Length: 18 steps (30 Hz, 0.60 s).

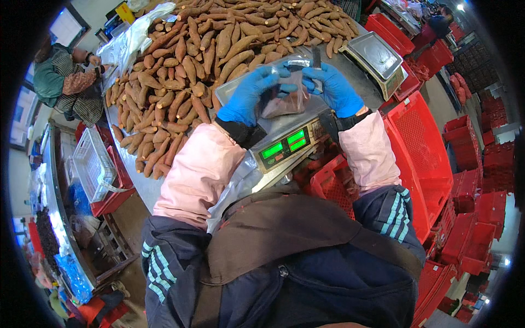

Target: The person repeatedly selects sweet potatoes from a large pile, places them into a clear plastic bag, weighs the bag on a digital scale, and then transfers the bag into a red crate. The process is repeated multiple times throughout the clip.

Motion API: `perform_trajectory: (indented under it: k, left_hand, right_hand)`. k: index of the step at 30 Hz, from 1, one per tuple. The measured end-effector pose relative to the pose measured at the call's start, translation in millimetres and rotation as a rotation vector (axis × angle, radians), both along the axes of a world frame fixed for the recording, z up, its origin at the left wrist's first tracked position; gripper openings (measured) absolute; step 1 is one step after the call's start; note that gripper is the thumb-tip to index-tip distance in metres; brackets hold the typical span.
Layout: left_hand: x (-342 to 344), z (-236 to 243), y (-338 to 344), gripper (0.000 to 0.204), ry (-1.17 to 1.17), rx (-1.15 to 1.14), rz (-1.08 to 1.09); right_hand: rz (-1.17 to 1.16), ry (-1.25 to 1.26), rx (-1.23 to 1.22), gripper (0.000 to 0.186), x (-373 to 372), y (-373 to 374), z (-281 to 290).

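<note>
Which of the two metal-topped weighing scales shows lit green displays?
The silver metal-topped scale closest to the wearer's torso; the other metal-topped scale, beyond the blue-gloved right hand, has none visible.

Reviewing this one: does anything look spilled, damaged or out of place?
Nothing clearly stands out. The sweet potatoes lie heaped on the table; the left hand and right hand hold a clear bag over the scale. I see no spill or damage.

Bag [284,105] partly hid. by L fingers [270,77], tuber pile [188,68] cropped @ top
</note>
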<state>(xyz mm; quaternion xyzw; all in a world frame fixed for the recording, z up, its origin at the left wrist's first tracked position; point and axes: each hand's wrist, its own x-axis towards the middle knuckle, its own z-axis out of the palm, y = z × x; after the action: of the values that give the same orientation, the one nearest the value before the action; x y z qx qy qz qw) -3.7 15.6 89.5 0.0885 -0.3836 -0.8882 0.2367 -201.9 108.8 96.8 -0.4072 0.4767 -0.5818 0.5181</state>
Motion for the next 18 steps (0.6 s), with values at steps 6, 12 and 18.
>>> perform_trajectory:
  k: [6, 12, 18]
  left_hand:
    - [-13, -12, 13, 0.023, 0.107, 0.016, -0.134]
    - [-17, -1, 20, 0.021, 0.057, -0.248, -0.211]
    - [-23, -20, 14, 0.02, -0.202, -0.041, -0.222]
  right_hand:
    - [-0.193, 0.153, -0.06, 0.031, 29, 8, -3]
    - [-0.013, 0.13, 0.087, 0.041, 29, 4, -5]
    - [-0.083, 0.085, 0.063, 0.027, 21, -6, -38]
